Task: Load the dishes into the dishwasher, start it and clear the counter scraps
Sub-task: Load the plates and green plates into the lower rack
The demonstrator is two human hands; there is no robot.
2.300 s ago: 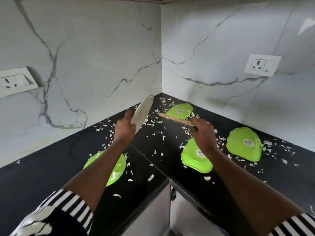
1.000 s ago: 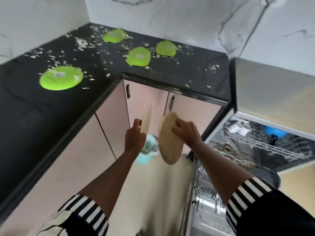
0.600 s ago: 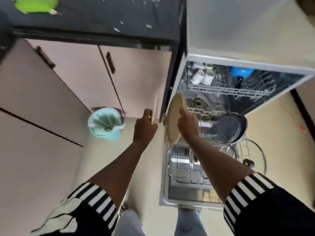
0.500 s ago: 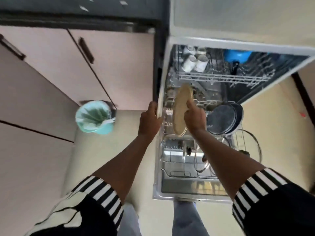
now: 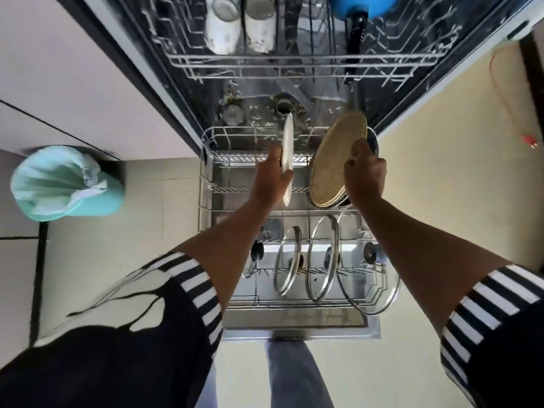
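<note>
- The left hand (image 5: 272,179) grips a thin white round plate (image 5: 288,142) low on its rim, fingers (image 5: 287,175) curled round it. The plate stands on edge, its long axis running away from the person toward the back of the dishwasher.
- The right hand (image 5: 366,172) grasps a round tan plate with a woven texture (image 5: 332,163) at its right rim, fingers (image 5: 357,148) clenched on the edge. This plate is tilted near upright, its face turned left toward the white one.
- Both plates hang over the back half of the drawn-out wire lower rack (image 5: 206,178). Whether either touches the tines cannot be told.
- Bare rows lie below and left of the white plate. The tan plate sits just in front of a dark round pan (image 5: 373,141). Upright glass lids (image 5: 290,260) fill the front rows.
- Both plates seem to line up with the rows, so the move looks like a straight drop. The left hand has the freer slot, while the right must clear the pan.
</note>
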